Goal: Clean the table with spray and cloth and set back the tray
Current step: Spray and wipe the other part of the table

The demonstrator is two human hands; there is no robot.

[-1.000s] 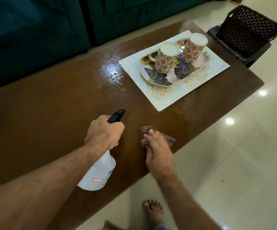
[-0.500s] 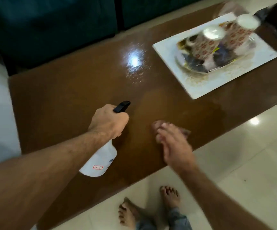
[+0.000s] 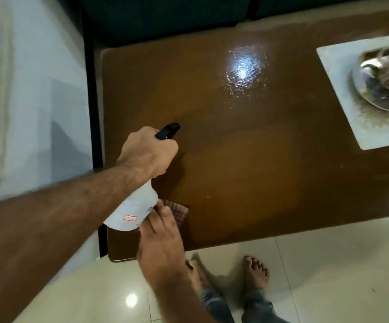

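Two hands busy: left hand (image 3: 149,155) grips spray bottle (image 3: 133,210), nozzle aimed 1 o'clock; right hand (image 3: 160,234) presses cloth (image 3: 179,212) flat on table (image 3: 247,171). Tray (image 3: 375,96) at 2 o'clock. Wiping underway; next likely needs spraying dry left end.

Head view, steep downward, close over table (image 3: 235,159) corner.

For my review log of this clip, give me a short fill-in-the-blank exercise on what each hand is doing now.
1. The left hand grips the ____.
2. The right hand presses the ____ onto the table.
3. The tray lies on a white ____.
4. The person's feet are ____.

Missing words: spray bottle; cloth; mat; bare
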